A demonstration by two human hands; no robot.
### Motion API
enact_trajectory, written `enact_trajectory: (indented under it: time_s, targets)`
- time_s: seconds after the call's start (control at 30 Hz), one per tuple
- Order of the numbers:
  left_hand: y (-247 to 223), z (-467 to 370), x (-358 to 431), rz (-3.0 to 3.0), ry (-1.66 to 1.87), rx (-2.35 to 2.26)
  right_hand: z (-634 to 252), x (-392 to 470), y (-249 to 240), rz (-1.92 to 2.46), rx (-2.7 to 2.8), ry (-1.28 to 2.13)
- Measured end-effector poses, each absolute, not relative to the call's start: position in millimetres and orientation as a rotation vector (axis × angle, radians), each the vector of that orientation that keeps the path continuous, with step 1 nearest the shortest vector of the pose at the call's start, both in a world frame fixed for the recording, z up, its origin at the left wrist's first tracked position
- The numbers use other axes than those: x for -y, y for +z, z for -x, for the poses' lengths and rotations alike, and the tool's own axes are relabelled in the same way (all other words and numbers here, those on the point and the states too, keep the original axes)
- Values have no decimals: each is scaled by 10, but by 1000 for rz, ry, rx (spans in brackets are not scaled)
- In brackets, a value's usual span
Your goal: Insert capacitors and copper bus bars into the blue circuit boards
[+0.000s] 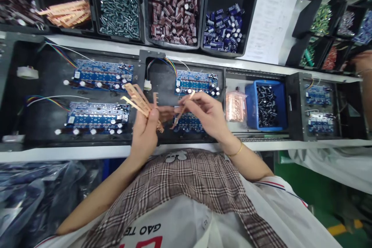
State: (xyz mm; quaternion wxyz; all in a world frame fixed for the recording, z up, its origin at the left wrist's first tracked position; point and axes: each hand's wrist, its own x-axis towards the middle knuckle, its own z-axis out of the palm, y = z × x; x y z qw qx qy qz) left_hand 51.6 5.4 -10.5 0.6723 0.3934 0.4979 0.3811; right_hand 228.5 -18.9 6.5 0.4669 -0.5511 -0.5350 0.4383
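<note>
My left hand (147, 130) is closed around a bundle of notched copper strips (136, 99), which fan out to the upper left from between thumb and fingers. In my right hand (207, 114), thumb and fingers pinch a single copper strip (181, 113), tilted over the lower blue circuit board (188, 124) in the middle tray. That board is partly hidden by my hands. Just behind it lies another blue circuit board (196, 81) with a row of capacitors and coloured wires. Whether the single strip touches the board, I cannot tell.
Two more boards (99, 118) lie in the left tray. Right of my hands are a bag of copper parts (236, 106) and a blue bin (257, 104) of black components. Black bins (174, 42) of capacitors line the back, beside paper sheets (271, 15). Another person's arm (363, 66) shows far right.
</note>
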Motion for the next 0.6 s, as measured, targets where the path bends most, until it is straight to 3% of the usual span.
enact_trajectory:
  time_s: [0.2, 0.3, 0.47, 0.6]
  targets:
    - [-168, -322, -101, -1159, 702, -1205, -2472, 423, -287, 1632, 2226, 434]
    - [-196, -335, -79, -1261, 571, -1245, -2456, 427, -376, 1642, 2408, 269]
    - [-202, -341, -54, -1351, 509, -1271, -2458, 410, -396, 1686, 2383, 259]
    - [-188, -386, 16, -1338, 557, -1247, -2403, 393, -290, 1715, 2070, 548]
